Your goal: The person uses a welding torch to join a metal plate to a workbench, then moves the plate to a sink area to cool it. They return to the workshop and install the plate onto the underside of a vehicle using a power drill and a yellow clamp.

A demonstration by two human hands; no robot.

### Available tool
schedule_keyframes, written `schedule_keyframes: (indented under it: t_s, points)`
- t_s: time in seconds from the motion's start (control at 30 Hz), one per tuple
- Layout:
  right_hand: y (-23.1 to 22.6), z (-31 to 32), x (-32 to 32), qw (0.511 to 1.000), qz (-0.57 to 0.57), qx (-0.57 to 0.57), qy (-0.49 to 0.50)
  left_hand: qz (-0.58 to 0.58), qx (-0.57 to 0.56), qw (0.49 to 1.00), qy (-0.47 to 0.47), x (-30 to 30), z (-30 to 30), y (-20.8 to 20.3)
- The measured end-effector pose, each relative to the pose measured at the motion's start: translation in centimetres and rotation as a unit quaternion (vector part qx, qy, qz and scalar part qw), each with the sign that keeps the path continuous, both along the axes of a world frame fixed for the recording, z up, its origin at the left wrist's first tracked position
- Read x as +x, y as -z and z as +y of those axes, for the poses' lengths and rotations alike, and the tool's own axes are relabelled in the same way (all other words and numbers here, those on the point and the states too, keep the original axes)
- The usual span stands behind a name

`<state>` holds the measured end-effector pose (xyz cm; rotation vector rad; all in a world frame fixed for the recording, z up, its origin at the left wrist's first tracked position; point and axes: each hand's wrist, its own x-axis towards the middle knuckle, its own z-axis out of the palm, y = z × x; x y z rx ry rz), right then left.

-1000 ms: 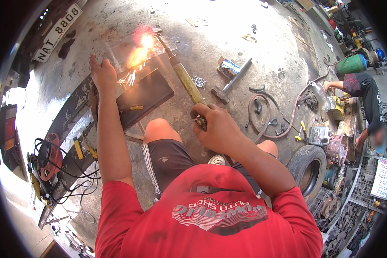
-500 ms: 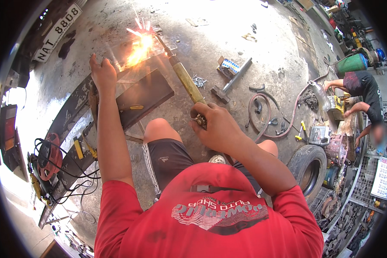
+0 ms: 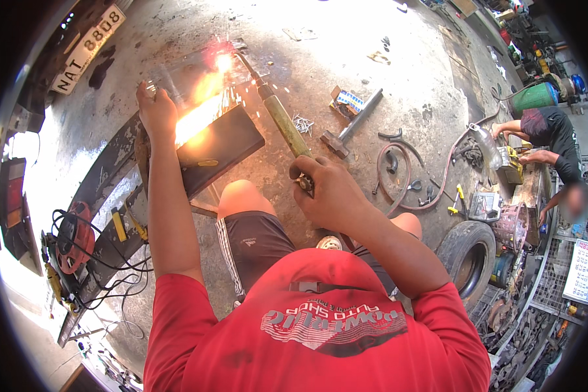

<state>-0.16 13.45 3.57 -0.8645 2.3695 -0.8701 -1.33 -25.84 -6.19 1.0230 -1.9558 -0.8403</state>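
Note:
My right hand is wrapped round the rear of a cutting torch with a long brass-coloured handle. Its thin neck points up and left, and the tip is at a bright flame on a flat metal piece. Orange fire and sparks stream from there down toward a dark box-shaped metal part. My left hand is at the left end of the metalwork with its fingers curled. A small shiny bit shows at the fingertips; what the hand grips is hidden.
Right of the torch lie loose screws, a small box, a hammer and a coiled hose. A tyre is near my right elbow. Another person bends at far right. A cable reel sits at left.
The fire has spread down and left and is brighter over the dark metal part, with more sparks falling near the torch neck. My hands have hardly moved.

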Motion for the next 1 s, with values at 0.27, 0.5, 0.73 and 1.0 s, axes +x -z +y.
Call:
schedule_keyframes:
  t_s: [0.27, 0.5, 0.73, 1.0]
  points:
    - [0.0, -0.2, 0.0, 1.000, -0.004, 0.000, -0.001, -0.005, -0.016, 1.000, 0.013, 0.1, -1.3, 1.0]
    - [0.5, -0.2, 0.1, 1.000, 0.023, -0.017, 0.011, -0.002, -0.020, 1.000, 0.015, 0.2, -0.8, 0.5]
    - [0.3, -0.2, 0.1, 1.000, 0.019, -0.010, 0.006, -0.007, 0.011, 1.000, 0.005, 0.2, -0.1, -0.1]
    - [0.6, -0.2, 0.0, 1.000, 0.024, -0.019, 0.005, 0.017, -0.002, 1.000, 0.007, -0.1, -0.3, 0.3]
